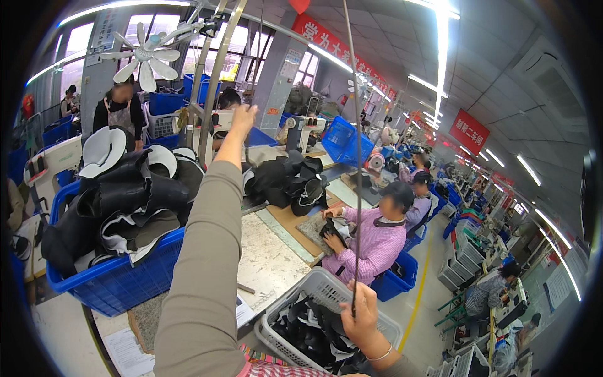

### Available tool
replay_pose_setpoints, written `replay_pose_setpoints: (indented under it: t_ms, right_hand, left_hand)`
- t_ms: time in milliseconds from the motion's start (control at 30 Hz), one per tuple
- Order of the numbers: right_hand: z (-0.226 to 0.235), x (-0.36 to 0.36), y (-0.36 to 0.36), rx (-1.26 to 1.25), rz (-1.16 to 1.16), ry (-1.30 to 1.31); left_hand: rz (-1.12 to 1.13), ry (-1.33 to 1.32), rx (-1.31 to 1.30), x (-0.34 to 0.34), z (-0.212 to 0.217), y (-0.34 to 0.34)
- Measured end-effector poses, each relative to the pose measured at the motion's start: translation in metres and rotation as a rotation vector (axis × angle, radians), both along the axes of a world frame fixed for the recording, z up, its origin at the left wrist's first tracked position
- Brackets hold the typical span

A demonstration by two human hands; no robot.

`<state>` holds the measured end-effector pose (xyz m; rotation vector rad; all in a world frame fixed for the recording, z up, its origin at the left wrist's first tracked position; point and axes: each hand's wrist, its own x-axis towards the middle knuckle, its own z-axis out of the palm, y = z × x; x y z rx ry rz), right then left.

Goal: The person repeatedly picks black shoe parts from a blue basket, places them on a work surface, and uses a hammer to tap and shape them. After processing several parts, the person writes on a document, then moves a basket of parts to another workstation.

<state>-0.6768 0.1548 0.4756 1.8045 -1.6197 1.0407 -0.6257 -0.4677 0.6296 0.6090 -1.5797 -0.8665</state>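
Observation:
My right hand is low at the front, fist closed on a thin dark cord that runs straight up past the top of the picture. My left hand is raised far out on a beige-sleeved arm, fingers curled near slanted metal poles. A thin line hangs just under it, so it seems to grip a second strand of cord. Under my right hand stands a white plastic basket holding dark cut pieces.
A blue crate heaped with black and white shoe parts sits at the left on a speckled worktable. A person in a pink checked shirt works seated at the table's right side. Other workers, sewing stations and blue bins line the aisle.

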Motion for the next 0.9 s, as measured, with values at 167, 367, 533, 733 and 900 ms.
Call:
replay_pose_setpoints:
  t_ms: [167, 367, 533, 733, 900]
  right_hand:
    - [0.006, -0.015, 0.023, 0.039, 0.082, -0.080]
    - [0.035, -0.021, -0.025, -0.019, 0.185, -0.084]
    - [0.037, 0.003, -0.092, -0.074, 0.310, -0.167]
    - [0.034, 0.023, -0.173, -0.063, 0.451, -0.324]
    - [0.025, 0.038, -0.238, -0.067, 0.504, -0.346]
  left_hand:
    - [-0.278, 0.493, 0.011, -0.007, 0.001, 0.072]
    - [0.002, 0.482, -0.093, 0.068, 0.031, 0.084]
    - [0.243, 0.361, -0.122, 0.185, 0.010, 0.119]
    - [0.143, 0.320, 0.029, 0.306, -0.074, 0.249]
    - [0.282, 0.199, 0.205, 0.365, -0.147, 0.357]
